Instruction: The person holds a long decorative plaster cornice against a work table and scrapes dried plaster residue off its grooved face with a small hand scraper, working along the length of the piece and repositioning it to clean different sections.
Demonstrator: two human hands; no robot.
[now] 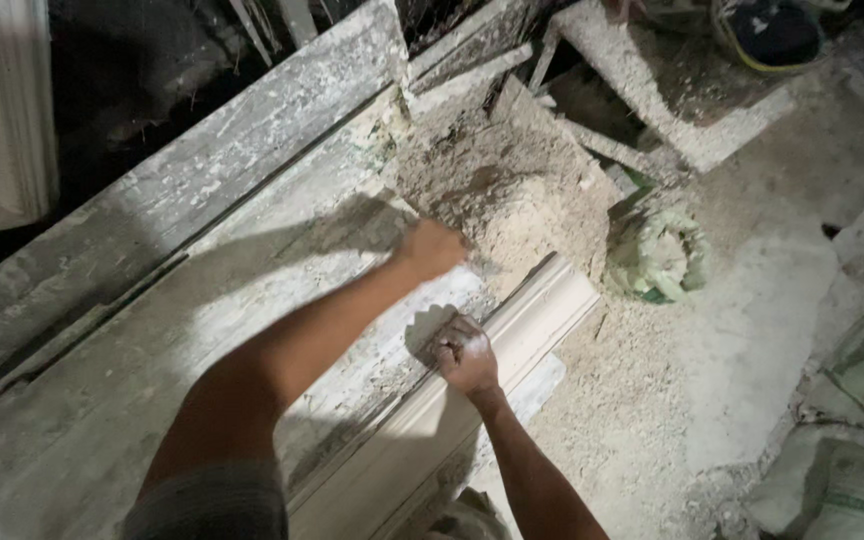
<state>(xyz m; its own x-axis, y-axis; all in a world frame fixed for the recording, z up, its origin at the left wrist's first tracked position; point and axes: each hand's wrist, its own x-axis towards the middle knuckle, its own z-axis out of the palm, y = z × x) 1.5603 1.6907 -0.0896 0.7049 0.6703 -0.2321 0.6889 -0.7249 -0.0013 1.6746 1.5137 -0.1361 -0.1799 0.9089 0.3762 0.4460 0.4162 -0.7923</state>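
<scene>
Both hands fisted, left [432, 248] by sand pile [512, 190], right [462, 352] on pale moulding [542, 310]; green-white sacks [857, 490] right.

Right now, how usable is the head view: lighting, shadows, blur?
Head view: one hard light overexposes the white moulding and floor dust; the top-left corner is black. The left hand is slightly motion-blurred; the right hand is sharper. Arm shadows fall across the workbench. The powder heap is readable.
</scene>
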